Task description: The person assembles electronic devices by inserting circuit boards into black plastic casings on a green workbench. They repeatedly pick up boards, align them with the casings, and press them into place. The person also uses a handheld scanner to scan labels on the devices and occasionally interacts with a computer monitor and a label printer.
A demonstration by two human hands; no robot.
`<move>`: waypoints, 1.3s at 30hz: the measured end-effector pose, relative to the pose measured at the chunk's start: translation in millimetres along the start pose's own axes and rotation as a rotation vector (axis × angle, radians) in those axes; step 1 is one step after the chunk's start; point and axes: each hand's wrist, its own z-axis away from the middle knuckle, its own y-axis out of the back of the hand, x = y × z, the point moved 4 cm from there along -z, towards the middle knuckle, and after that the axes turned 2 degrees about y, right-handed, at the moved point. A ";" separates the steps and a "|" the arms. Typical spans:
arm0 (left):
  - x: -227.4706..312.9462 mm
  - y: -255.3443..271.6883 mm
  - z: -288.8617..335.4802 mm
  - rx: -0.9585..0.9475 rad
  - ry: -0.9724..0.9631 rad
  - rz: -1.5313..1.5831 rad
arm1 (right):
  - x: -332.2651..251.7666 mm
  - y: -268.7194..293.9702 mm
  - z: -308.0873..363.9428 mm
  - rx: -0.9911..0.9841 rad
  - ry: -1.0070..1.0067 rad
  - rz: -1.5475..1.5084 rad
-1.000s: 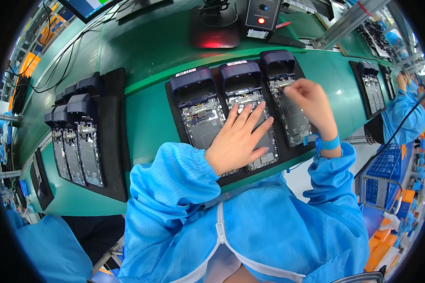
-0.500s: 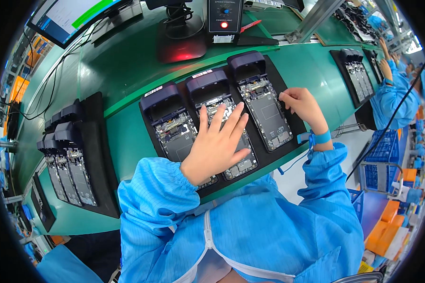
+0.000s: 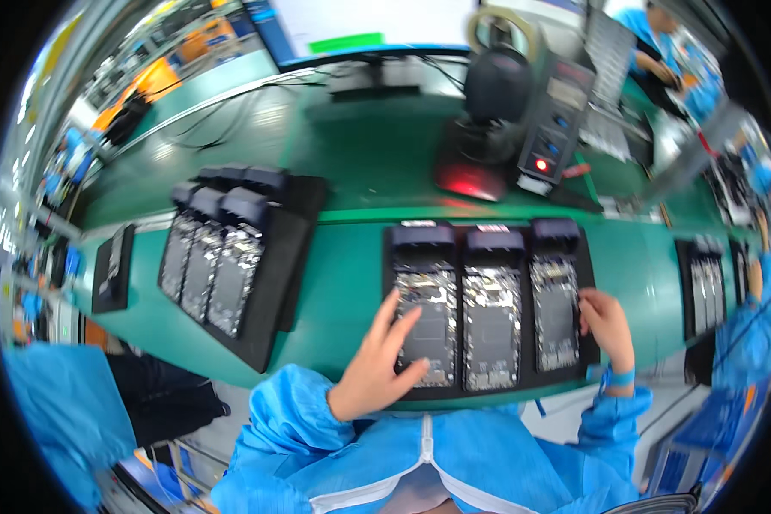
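Three opened phone bodies lie side by side on a black mat [image 3: 527,383]: a left phone body [image 3: 426,334], a middle phone body [image 3: 491,330] and a right phone body [image 3: 557,317]. Each has a bare circuit board, a dark battery and a dark hood-like block [image 3: 494,246] at its far end. My left hand [image 3: 375,364] is over the left edge of the left phone body, fingers spread, with nothing in it. Beside the right phone body's right edge, my right hand [image 3: 606,330] has its fingers curled together; anything between them is hidden.
More opened phone bodies [image 3: 201,265] with hoods sit on a black mat to the left. Behind stand a monitor [image 3: 360,30], a dark stand [image 3: 488,128] glowing red and a control box [image 3: 557,120]. Another mat of phone bodies [image 3: 707,287] lies at right, near a co-worker's sleeve [image 3: 750,334].
The head view has swung left and blurred. My left hand has moved from over the middle phone body to the left one's edge. My right hand stays by the right phone body.
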 end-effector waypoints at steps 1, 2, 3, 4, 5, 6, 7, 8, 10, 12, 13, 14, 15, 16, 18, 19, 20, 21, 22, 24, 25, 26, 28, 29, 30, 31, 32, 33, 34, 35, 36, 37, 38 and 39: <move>-2.5 -3.6 10.5 0.028 0.030 0.071 | 1.3 -1.0 -0.9 -0.004 -0.013 0.006; 0.3 -2.9 15.8 0.046 0.039 0.112 | -1.3 -0.7 -0.6 0.006 -0.011 0.031; -2.6 -5.1 21.6 0.054 0.091 0.207 | -2.7 -1.5 -2.6 -0.001 0.002 0.035; -8.3 -9.9 24.5 0.098 0.136 0.405 | -1.3 -0.8 -4.8 -0.002 0.008 0.037; -14.6 -12.1 26.3 0.140 0.173 0.604 | -1.0 -2.5 -7.9 0.000 0.012 0.039; -18.7 -13.1 26.1 0.167 0.183 0.667 | -0.2 -2.7 -8.7 -0.006 0.014 0.041; -22.2 -13.5 25.1 0.191 0.190 0.730 | 0.0 -2.6 -9.5 -0.008 0.015 0.043; -24.3 -12.7 23.1 0.212 0.196 0.795 | -0.2 -2.1 -10.2 -0.007 0.014 0.045; -25.3 -9.7 19.5 0.255 0.341 0.944 | 3.0 -0.2 -7.1 -0.010 0.005 0.008; -34.7 -6.8 15.5 0.283 0.375 0.998 | 3.0 1.2 -7.0 -0.004 0.011 -0.029; -37.7 -6.9 10.9 0.259 0.426 1.018 | 5.2 1.4 -7.0 -0.053 -0.005 -0.029; -39.1 -5.1 6.1 0.231 0.477 1.036 | 3.3 2.1 -12.5 -0.099 -0.022 -0.031; -40.5 -5.9 1.3 0.187 0.527 1.059 | 0.4 7.3 -14.7 -0.130 -0.047 -0.031; -41.2 -4.7 -2.1 0.149 0.503 0.988 | -11.8 20.7 -19.5 -0.011 0.046 0.148; -33.1 -1.0 -7.4 0.116 0.464 0.842 | -38.3 49.7 -38.6 0.318 0.233 0.401; -31.1 0.6 -6.7 0.138 0.440 0.782 | -53.0 59.5 -50.2 0.409 0.297 0.349; -30.1 2.1 -7.7 0.174 0.412 0.740 | -61.4 65.5 -64.5 0.445 0.323 0.198; -26.8 3.7 -10.6 0.185 0.420 0.725 | -68.2 70.4 -77.0 0.482 0.352 0.047; -24.2 3.1 -12.6 0.198 0.461 0.818 | -74.3 68.6 -90.7 0.497 0.326 -0.053; -22.5 1.8 -20.5 0.185 0.509 0.948 | -73.4 73.7 -107.8 0.535 0.257 -0.226; -23.1 3.7 -22.1 0.180 0.519 0.985 | -70.4 75.9 -116.9 0.538 0.219 -0.301; -23.9 4.4 -24.2 0.177 0.530 1.021 | -68.6 78.7 -122.3 0.539 0.182 -0.377; -28.6 2.0 -25.9 0.162 0.544 1.047 | -73.4 75.9 -129.7 0.520 0.146 -0.517; -30.6 0.5 -28.2 0.156 0.551 1.059 | -75.7 75.3 -132.4 0.510 0.128 -0.588; -29.1 -2.9 -32.7 0.090 0.566 1.122 | -78.5 75.3 -136.0 0.519 0.109 -0.608; -29.7 -4.8 -32.3 0.103 0.526 1.057 | -79.3 74.3 -140.7 0.511 0.100 -0.597; -30.5 -8.0 -32.0 0.116 0.486 0.991 | -79.5 73.6 -145.0 0.502 0.093 -0.586; -30.4 -10.3 -30.7 0.125 0.450 0.924 | -77.4 72.2 -148.1 0.495 0.080 -0.575; -28.3 -11.5 -29.9 0.113 0.435 0.898 | -75.7 70.8 -151.1 0.478 0.093 -0.569; -23.2 -12.4 -30.6 0.103 0.401 0.886 | -76.2 71.3 -152.8 0.481 0.114 -0.552; -17.5 -12.4 -29.6 0.099 0.374 0.870 | -77.4 69.4 -154.4 0.475 0.131 -0.539; -14.1 -12.0 -28.2 0.096 0.347 0.855 | -78.4 68.0 -155.6 0.468 0.150 -0.525; -13.9 -13.4 -26.0 0.062 0.322 0.870 | -77.3 68.5 -156.1 0.474 0.150 -0.520; -10.9 -12.2 -24.8 0.061 0.320 0.820 | -71.7 72.1 -156.1 0.481 0.159 -0.568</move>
